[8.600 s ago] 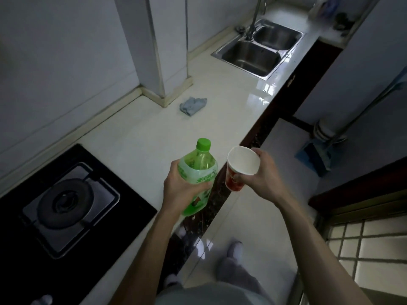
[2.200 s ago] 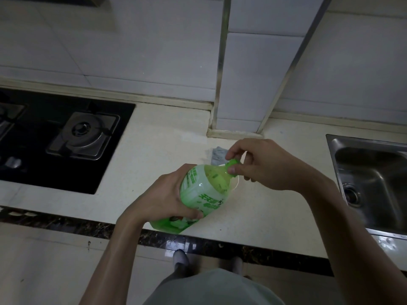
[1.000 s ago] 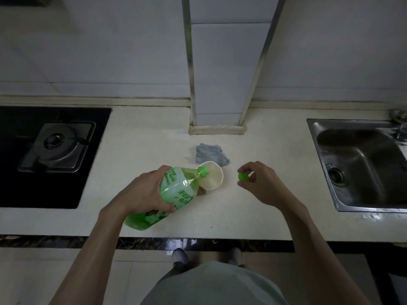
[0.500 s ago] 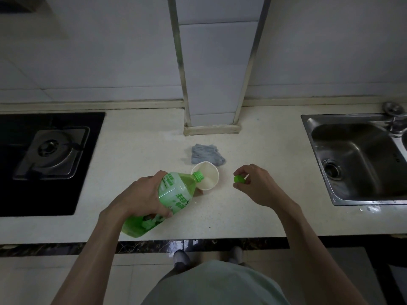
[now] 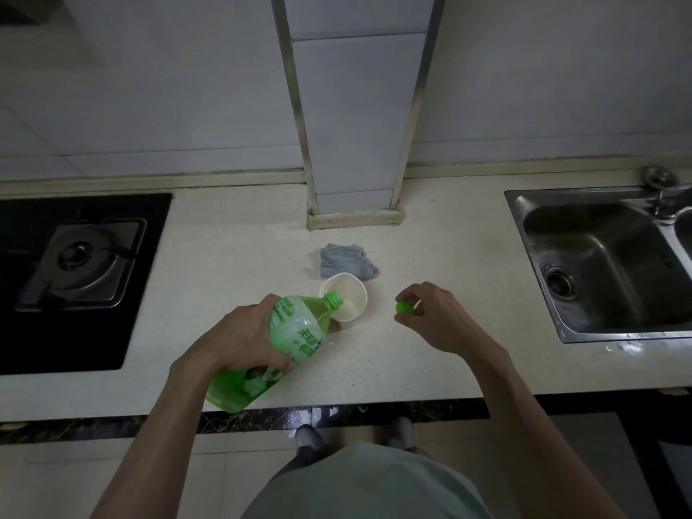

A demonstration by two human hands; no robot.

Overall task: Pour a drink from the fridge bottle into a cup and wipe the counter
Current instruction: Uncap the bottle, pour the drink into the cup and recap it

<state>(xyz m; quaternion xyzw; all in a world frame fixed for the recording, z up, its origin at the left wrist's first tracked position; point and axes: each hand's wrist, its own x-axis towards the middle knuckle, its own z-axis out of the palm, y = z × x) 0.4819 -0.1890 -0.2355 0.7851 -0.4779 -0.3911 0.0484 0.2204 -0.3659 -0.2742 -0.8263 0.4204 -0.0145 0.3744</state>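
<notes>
A pale stone counter with a dark front edge runs across a dim kitchen, and the person stands close against it. Nearest over it, the left hand grips the wide body of a green bottle, fingers and thumb wrapped round it. The bottle is tipped well over, its base out past the counter's edge and its open neck at the rim of a paper cup. The cup stands on the counter just beyond the bottle, and nothing holds it. No stream can be made out, and it is hard to tell whether the neck touches the rim.

To the right, apart from the cup, the right hand pinches the green cap between thumb and curled fingers.

The main risk is the cup. It looks light, so a nudge from the neck could likely tip it or slide it away. The bottle looks fairly full, so a steeper tilt could bring a surge that overshoots the rim or splashes out. A one-handed hold on so broad a body may also slip or twist. With the right hand busy with the cap, nothing would catch the cup.

Just behind the cup lies a crumpled grey cloth, ready for wiping. Farther back a tiled pillar meets the counter, with a gas hob at far left and a steel sink at far right.
</notes>
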